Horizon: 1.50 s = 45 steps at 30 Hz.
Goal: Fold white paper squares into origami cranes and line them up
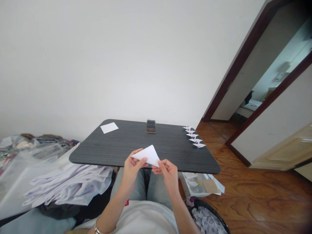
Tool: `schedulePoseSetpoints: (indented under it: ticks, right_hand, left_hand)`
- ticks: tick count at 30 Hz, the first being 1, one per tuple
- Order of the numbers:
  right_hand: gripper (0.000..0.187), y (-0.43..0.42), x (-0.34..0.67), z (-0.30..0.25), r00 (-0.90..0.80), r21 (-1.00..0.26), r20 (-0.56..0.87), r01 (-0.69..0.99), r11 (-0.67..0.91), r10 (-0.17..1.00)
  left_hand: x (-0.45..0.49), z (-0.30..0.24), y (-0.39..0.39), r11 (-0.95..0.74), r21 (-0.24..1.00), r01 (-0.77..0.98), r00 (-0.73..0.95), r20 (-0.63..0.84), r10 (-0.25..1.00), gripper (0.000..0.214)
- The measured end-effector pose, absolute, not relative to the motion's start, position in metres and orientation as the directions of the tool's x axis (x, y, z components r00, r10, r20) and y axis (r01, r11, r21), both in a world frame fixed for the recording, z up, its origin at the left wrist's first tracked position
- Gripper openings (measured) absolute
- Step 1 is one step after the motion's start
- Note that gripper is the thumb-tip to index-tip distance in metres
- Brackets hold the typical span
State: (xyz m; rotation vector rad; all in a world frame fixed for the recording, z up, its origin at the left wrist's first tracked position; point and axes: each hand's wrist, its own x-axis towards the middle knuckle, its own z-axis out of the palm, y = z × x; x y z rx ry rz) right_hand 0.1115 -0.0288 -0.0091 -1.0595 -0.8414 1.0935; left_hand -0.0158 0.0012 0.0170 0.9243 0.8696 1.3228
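Note:
A white sheet of paper folded into a triangle (149, 155) is held up just above the front edge of the dark table (131, 143). My left hand (133, 165) grips its left part, thumb on top and fingers beneath. At its lower right corner, my right hand (168, 170) pinches the paper between thumb and fingers. Several folded paper cranes (195, 140) stand in a row along the table's right side. Flat white paper (109, 127) lies at the back left corner.
A phone-like device on a stand (151, 126) is at the table's back edge. Below right are a white box of papers (195, 185) and a black bin (211, 219) full of folded paper. White cloth (70, 185) is piled at left.

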Motion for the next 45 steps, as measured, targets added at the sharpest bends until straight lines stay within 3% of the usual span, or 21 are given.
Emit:
schedulePoseSetpoints:
  ticks: [13, 27, 31, 37, 42, 45]
  right_hand:
    - [0.024, -0.023, 0.113, -0.022, 0.068, -0.990, 0.135, -0.022, 0.137, 0.988]
    - [0.028, -0.027, 0.122, -0.009, 0.264, -0.966, 0.105, -0.202, 0.161, 0.959]
    - [0.027, -0.027, 0.123, -0.007, 0.289, -0.959, 0.116, -0.216, 0.183, 0.950]
    - [0.017, -0.024, 0.130, -0.008, 0.259, -0.968, 0.162, -0.145, 0.204, 0.952]
    - [0.041, -0.020, 0.139, -0.009, 0.272, -0.940, 0.195, -0.221, 0.258, 0.942]
    - [0.037, -0.018, 0.145, -0.010, 0.298, -0.935, 0.178, -0.247, 0.256, 0.938]
  left_hand:
    - [-0.023, 0.009, 0.008, -0.050, 0.915, -0.401, 0.068, 0.084, 0.994, 0.036]
    - [-0.015, 0.000, 0.006, 0.067, 0.981, -0.181, 0.357, 0.002, 0.934, 0.052]
    - [-0.014, 0.001, 0.004, 0.127, 0.986, -0.107, 0.356, -0.081, 0.931, 0.039]
    - [-0.017, 0.001, 0.006, 0.097, 0.994, -0.042, 0.371, -0.074, 0.926, 0.033]
    - [-0.015, 0.000, 0.005, 0.075, 0.993, 0.090, 0.485, -0.109, 0.868, 0.032]
    - [-0.016, 0.000, 0.005, 0.056, 0.987, 0.149, 0.512, -0.125, 0.850, 0.032]
